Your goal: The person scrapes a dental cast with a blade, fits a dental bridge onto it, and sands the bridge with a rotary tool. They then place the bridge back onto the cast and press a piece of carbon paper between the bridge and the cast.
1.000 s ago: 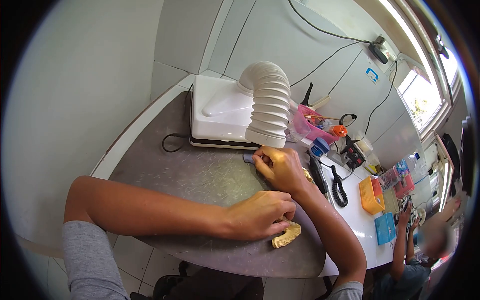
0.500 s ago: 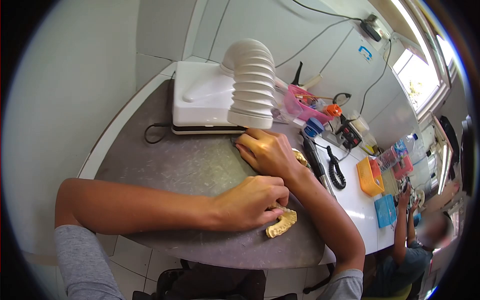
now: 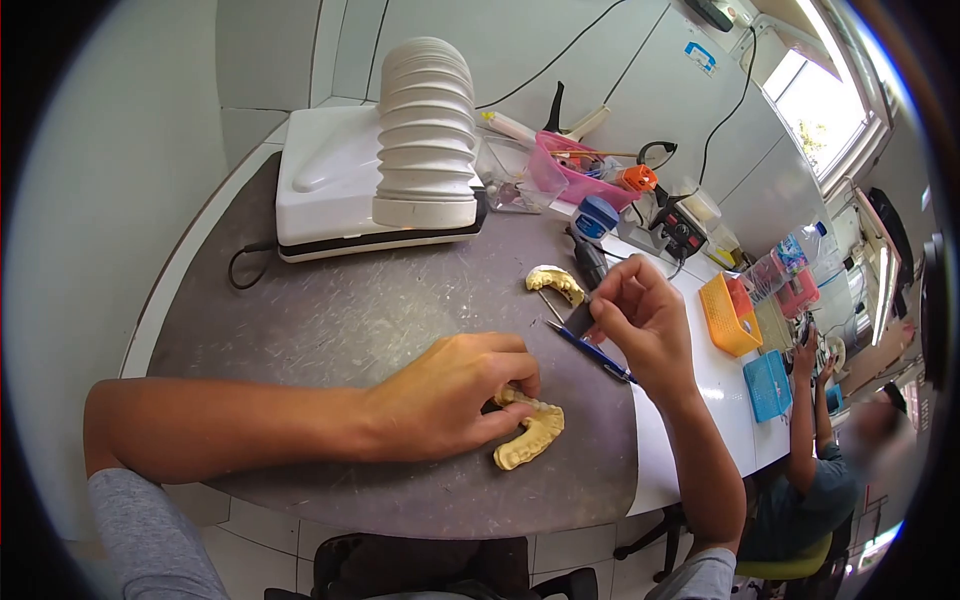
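A yellow plaster dental cast (image 3: 532, 440), curved with a row of teeth, lies on the dark grey table mat. My left hand (image 3: 465, 390) grips its far end, with thumb and fingers closed around it. My right hand (image 3: 645, 315) is raised to the right of the cast and pinches a small dark grey flat piece (image 3: 580, 318). Below that piece, a blue pen (image 3: 600, 360) rests on the mat beside a thin metal tool. A second plaster cast (image 3: 556, 282) sits just beyond, left of my right hand.
A white machine (image 3: 320, 190) with a ribbed hose (image 3: 425, 140) stands at the back left. Behind my right hand are a black handpiece (image 3: 588, 258), a blue-lidded jar (image 3: 596, 217) and a pink basket (image 3: 555, 165). Orange (image 3: 728, 318) and blue baskets (image 3: 768, 385) line the right, near another person (image 3: 815, 490).
My right hand has moved from the front of the white machine toward the right and nearer, carrying the dark piece. My left hand stays on the cast. The view has shifted.
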{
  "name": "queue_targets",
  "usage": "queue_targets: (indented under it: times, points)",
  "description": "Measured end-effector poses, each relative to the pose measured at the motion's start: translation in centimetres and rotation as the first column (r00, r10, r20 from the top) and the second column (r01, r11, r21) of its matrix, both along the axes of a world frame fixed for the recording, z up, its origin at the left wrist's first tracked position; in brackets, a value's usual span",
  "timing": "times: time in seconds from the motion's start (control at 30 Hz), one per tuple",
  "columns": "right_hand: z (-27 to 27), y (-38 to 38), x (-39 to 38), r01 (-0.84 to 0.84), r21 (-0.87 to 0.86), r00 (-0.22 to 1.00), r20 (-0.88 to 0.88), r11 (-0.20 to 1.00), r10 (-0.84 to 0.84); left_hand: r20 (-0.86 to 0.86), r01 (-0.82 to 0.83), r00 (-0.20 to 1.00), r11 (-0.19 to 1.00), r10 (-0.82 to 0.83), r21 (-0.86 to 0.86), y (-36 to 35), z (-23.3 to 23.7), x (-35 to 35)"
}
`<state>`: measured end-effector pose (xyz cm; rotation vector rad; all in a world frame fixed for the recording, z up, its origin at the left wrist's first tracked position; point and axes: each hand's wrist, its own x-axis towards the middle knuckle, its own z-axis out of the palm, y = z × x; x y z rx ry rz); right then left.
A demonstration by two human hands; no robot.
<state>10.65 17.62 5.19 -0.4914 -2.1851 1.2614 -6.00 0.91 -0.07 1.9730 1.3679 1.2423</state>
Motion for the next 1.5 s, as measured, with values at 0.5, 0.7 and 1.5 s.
queue_targets:
  times: [0.5, 0.7, 1.5]
  points:
    - [-1.2, 0.0, 3.9, -0.137, 0.020, 0.986, 0.104, 0.990, 0.134, -0.020, 0.015, 1.000, 0.993, -0.018, -0.121, 0.4, 0.6, -0.4]
    - [-0.8, -1.6, 3.5, -0.106, 0.588, 0.994, 0.036, 0.802, 0.105, 0.015, 0.022, 1.000, 0.983, -0.019, -0.181, 0.5, 0.9, -0.4]
    - [-0.7, -2.5, 3.5, -0.240, 0.829, 0.963, 0.138, 0.506, 0.230, 0.038, 0.025, 0.999, 0.988, -0.020, -0.152, 0.7, 0.6, -0.4]
